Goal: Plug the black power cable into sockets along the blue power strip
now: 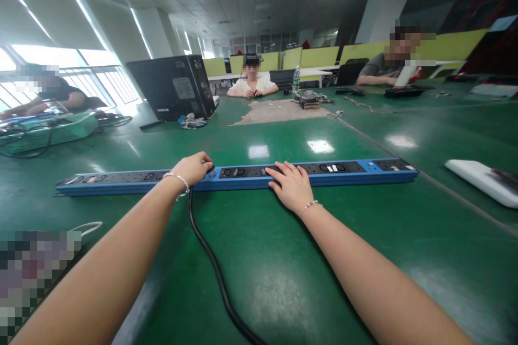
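The left hand (191,169), fingers narrow, contents unclear, is at the strip (246,184), lengthwise roughly parallel to the far edge of the table (283,259).

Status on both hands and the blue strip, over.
Left hand at the black cable's upper end, over the blue power strip. Right hand flat on the strip, fingers spread. Cable trails down toward the wearer.
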{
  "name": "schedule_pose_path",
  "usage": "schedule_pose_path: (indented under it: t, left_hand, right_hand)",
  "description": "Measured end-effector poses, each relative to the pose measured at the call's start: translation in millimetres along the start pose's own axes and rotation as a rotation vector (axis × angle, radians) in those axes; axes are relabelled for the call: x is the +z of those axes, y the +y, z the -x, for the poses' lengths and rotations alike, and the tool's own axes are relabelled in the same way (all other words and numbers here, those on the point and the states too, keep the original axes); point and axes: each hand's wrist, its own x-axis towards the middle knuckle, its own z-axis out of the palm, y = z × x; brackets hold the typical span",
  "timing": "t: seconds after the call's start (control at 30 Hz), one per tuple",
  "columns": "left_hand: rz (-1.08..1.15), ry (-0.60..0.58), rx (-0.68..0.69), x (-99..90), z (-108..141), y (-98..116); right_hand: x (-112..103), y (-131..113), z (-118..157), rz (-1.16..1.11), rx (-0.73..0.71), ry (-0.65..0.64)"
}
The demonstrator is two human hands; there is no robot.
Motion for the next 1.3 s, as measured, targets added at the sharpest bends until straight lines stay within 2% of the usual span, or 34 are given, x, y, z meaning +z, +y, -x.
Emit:
schedule_pose_path:
  t: [0.17,0.6,1.13,1.3]
  left_hand:
    - [-0.011,0.0,-0.031,3.9,-5.6,5.0]
    - [-0.044,-0.041,-0.034,8.1,-11.4,2.1]
    - [-0.115,-0.003,-0.014,15.9,-0.2,17.7]
    - [-0.11,0.009,-0.059,18.7,5.6,21.8]
  right_hand:
    - [0.0,-0.1,0.1,-0.009,-0.003,0.004]
    - [1.4,-0.5,-0.6,-0.019,0.001,0.007]
    - [1.7,0.0,-0.4,-0.013,-0.004,0.012]
    - [1.4,-0.4,0.0,-0.007,-0.005,0.002]
